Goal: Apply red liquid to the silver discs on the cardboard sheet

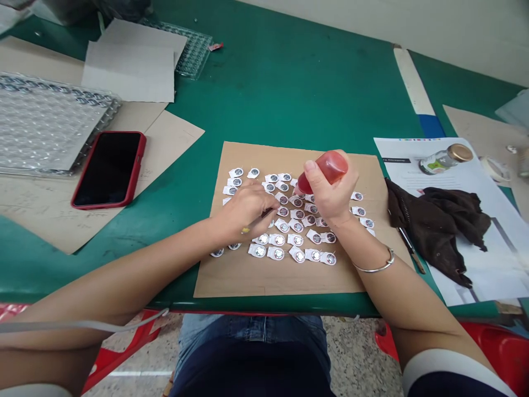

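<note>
Rows of small white tags with round dark-and-silver centres lie on a brown cardboard sheet. My right hand is wrapped round a red squeeze bottle, tilted with its lower end down toward the tags. Over the left part of the rows, my left hand is closed, its fingers pinched on a thin dark object too small to name. Both hands cover some of the tags. The bottle's tip is largely hidden among the tags.
To the left are a red-cased phone, bubble wrap and grey card sheets. At the right, a dark cloth, a brush and a glass jar lie by or on printed paper.
</note>
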The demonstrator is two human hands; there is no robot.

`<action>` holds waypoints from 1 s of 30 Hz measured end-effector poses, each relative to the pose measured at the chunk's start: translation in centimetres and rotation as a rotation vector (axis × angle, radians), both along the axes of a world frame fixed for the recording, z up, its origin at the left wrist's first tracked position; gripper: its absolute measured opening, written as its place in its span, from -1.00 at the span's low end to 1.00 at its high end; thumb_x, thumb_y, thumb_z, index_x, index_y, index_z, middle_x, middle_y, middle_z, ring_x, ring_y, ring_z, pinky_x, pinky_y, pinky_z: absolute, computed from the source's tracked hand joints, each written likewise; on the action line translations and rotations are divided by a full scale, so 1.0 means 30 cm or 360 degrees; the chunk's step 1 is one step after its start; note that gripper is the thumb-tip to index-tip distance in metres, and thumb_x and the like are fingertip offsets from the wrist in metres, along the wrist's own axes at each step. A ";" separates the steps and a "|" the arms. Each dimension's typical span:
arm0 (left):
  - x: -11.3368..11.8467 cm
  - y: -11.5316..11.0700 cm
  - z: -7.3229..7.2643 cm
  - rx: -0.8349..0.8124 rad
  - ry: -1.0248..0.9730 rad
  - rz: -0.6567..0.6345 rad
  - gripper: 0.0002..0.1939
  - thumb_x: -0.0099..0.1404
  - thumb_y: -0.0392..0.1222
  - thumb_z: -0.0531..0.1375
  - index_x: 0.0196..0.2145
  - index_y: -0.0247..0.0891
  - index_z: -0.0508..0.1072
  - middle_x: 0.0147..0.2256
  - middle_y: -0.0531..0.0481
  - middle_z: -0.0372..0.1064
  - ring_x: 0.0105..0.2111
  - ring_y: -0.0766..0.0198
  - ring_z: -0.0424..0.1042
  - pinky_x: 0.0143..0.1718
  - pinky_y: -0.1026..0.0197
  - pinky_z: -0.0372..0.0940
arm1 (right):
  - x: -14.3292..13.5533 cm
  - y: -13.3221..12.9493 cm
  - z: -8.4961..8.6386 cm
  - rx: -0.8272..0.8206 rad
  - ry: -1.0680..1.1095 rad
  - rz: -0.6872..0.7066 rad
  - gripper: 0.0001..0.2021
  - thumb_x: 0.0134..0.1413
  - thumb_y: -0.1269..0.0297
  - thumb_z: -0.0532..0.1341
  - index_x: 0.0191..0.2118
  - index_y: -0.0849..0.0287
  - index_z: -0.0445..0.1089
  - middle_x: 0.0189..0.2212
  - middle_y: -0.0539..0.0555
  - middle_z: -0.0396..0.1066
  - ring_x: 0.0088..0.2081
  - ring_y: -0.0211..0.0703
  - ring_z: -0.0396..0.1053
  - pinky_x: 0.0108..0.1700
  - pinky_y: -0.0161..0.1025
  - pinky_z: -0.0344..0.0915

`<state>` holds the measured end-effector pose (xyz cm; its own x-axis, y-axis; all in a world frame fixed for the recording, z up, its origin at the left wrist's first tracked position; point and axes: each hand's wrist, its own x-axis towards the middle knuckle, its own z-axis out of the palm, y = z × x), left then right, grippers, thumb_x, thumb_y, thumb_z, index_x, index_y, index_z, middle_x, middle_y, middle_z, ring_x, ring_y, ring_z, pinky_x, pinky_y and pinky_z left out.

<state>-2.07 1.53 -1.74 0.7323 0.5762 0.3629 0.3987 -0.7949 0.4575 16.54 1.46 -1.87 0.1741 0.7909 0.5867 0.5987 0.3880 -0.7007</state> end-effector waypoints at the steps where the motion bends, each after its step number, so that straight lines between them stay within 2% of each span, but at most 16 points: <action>1: -0.002 0.006 0.000 -0.0065 -0.0021 0.0000 -0.85 0.15 -0.34 0.10 -0.47 -0.26 0.46 -0.56 0.03 0.39 -0.50 0.31 0.34 -0.23 0.11 0.23 | 0.001 0.000 0.001 0.0005 -0.0005 0.0005 -0.76 0.02 0.05 0.15 -0.32 0.12 0.25 -0.50 -0.01 0.30 -0.39 -0.19 0.40 -0.34 -0.14 0.34; 7: -0.005 0.022 -0.002 -0.0252 -0.0059 0.0096 -0.90 0.14 -0.29 0.15 -0.46 -0.25 0.48 -0.52 0.03 0.45 -0.48 0.31 0.39 -0.24 0.14 0.25 | -0.007 0.004 0.003 -0.0024 -0.0029 0.0013 -0.76 -0.06 0.08 0.23 -0.43 0.14 0.26 -0.55 -0.04 0.31 -0.52 -0.32 0.29 -0.42 -0.22 0.31; 23: -0.010 0.019 -0.008 -0.0231 -0.0099 0.0091 -0.89 0.15 -0.29 0.15 -0.47 -0.24 0.48 -0.50 0.04 0.47 -0.48 0.32 0.41 -0.23 0.15 0.24 | -0.010 0.004 -0.006 -0.0034 -0.0004 0.0035 -0.77 -0.08 0.11 0.25 -0.42 0.14 0.27 -0.53 -0.04 0.33 -0.49 -0.30 0.29 -0.38 -0.21 0.29; 30: -0.013 0.020 -0.002 -0.0356 -0.0155 0.0123 -0.89 0.15 -0.29 0.16 -0.45 -0.25 0.50 -0.50 0.03 0.47 -0.49 0.32 0.42 -0.29 0.18 0.25 | -0.016 -0.003 -0.003 -0.0042 -0.0004 0.0067 -0.77 -0.09 0.11 0.26 -0.42 0.14 0.26 -0.52 -0.05 0.32 -0.49 -0.31 0.28 -0.38 -0.21 0.29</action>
<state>-2.44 2.13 -1.80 0.6509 0.7028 0.2871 0.3994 -0.6387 0.6577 16.06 1.37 -1.97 0.1388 0.8127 0.5659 0.5841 0.3942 -0.7095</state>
